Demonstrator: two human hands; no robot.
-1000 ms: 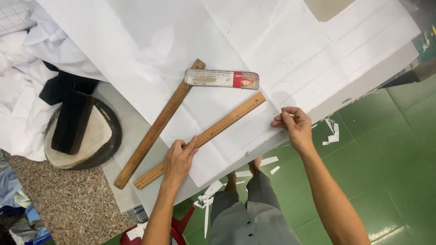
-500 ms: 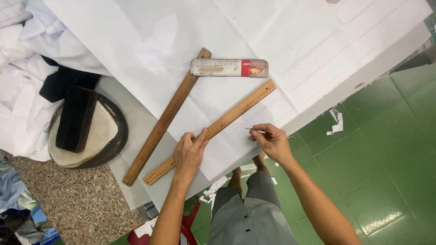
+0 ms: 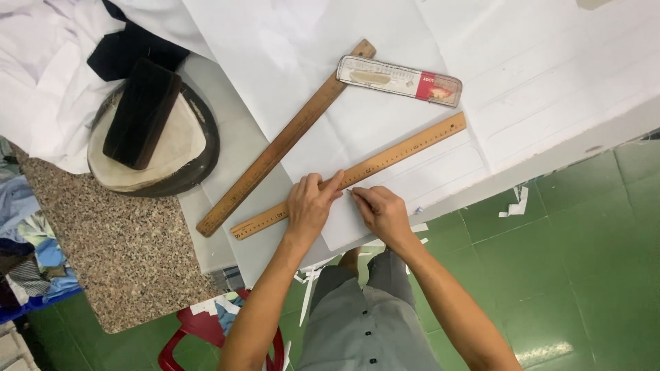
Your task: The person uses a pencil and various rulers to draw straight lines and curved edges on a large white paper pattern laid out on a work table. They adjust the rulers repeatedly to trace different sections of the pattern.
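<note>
The left hand [image 3: 311, 205] lies flat with fingers spread, pressing the graduated wooden ruler [image 3: 357, 172] onto the white paper sheet [image 3: 385, 69] near the tabletop's [image 3: 237, 158] front edge. The right hand [image 3: 381, 211] is closed around a thin marking tool, too small to identify, its tip touching the paper just beside the ruler's near edge. Only the ruler's middle is held down, so its free far end could pivot and skew the line; the paper, overhanging the edge, could also slide. A longer plain wooden straightedge [image 3: 285, 141] lies apart to the left, and a flat pencil tin [image 3: 399, 80] rests beyond the ruler. A round padded block [image 3: 155, 141] carrying a dark brick-shaped object [image 3: 141, 113] sits far left, clear of the work.
</note>
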